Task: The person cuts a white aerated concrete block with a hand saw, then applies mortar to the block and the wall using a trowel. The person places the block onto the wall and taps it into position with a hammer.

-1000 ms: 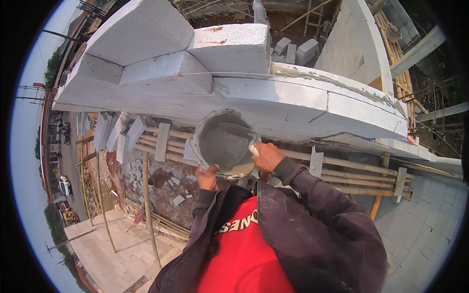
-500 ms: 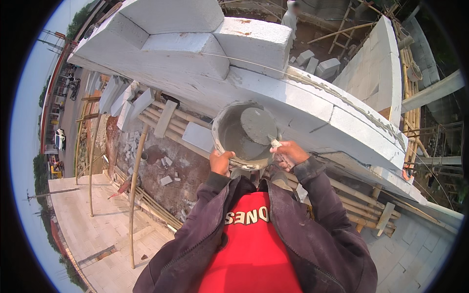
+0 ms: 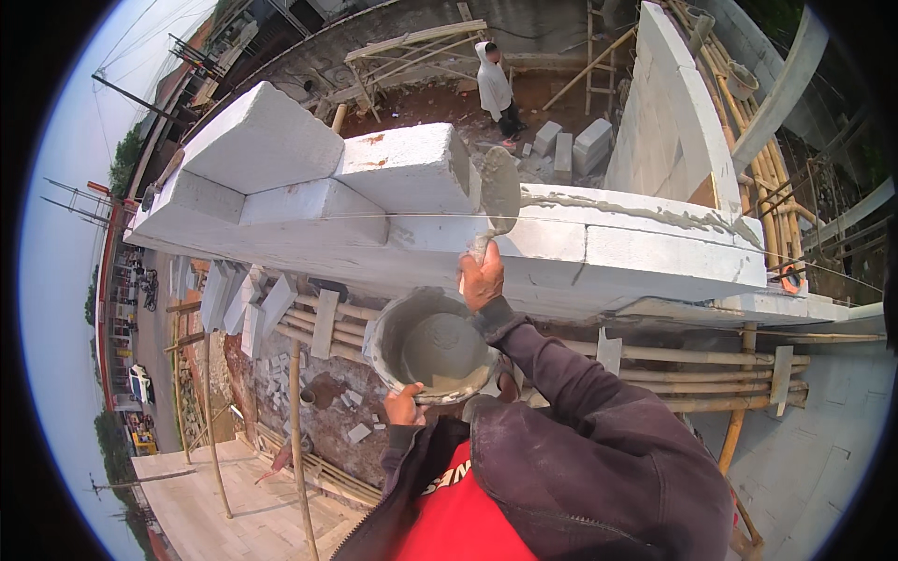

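My left hand [image 3: 405,404] grips the near rim of a round bucket [image 3: 376,353]. Wet grey mortar [image 3: 441,344] lies inside it. In my right hand [image 3: 482,279] is the handle of a trowel [image 3: 500,192], its rounded blade coated with mortar. The blade stands up beside the right end of a white block [image 3: 402,164], over the top of the white block wall [image 3: 538,234]; whether it touches the block I cannot tell. A line of mortar [image 3: 636,210] runs along the wall top to the right, and a thin string stretches along the wall.
Bamboo poles [image 3: 702,379] form scaffolding below the wall. Loose white blocks [image 3: 220,290] are stacked at the left. Beyond the wall, a person in a white hood [image 3: 494,89] stands near more blocks [image 3: 591,142]. Another white wall [image 3: 669,112] rises at the far right.
My right hand has lifted the trowel out of the bucket and carried it forward to the wall's top. The left hand keeps its hold on the bucket, and the view has shifted.
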Tool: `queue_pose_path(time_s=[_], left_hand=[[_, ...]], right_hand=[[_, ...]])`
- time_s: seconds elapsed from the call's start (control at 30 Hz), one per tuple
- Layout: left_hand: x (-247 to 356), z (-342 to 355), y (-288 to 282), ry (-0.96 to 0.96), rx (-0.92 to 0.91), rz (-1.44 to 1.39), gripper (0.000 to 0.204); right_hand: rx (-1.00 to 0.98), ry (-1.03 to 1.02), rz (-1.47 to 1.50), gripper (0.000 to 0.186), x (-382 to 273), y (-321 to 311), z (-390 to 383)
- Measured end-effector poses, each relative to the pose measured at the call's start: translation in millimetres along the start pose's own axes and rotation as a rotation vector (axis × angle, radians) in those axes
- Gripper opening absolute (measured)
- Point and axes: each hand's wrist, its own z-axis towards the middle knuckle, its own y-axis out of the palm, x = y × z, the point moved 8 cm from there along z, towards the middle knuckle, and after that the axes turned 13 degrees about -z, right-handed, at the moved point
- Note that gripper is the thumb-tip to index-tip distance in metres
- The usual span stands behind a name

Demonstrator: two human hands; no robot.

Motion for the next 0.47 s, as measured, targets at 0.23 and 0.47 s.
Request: queue_pose_path(time_s=[0.23,0.47], left_hand=[[11,-26,-48,-0.014,0.127,0.050,0.034],[14,-23,-85,0.081,0.175,-0.022,0.044]], right_hand=[[0.106,0.019,-0.025,0.043,2,96,-24],[-0.160,0.206,0.064,0.051,42,77,-63]])
